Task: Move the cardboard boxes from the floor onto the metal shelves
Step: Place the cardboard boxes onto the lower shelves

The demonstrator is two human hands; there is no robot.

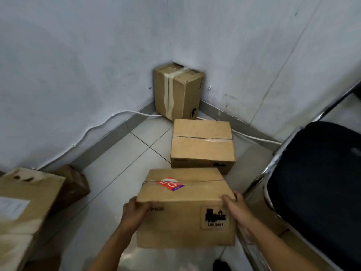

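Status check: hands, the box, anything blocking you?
Left hand and right hand grip near box at its sides. Two more boxes ahead by corner. Black chair close on right.

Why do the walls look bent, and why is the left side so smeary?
In the head view, the wide-angle lens bows the wall corner and the chair frame; the cardboard box at the left edge is blurred, its label unreadable, while the box with the red sticker, held by both hands, stays fairly sharp; the light is soft, with only faint shadows.

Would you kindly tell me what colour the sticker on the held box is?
The sticker is red and white with a purple edge, seen in the head view.
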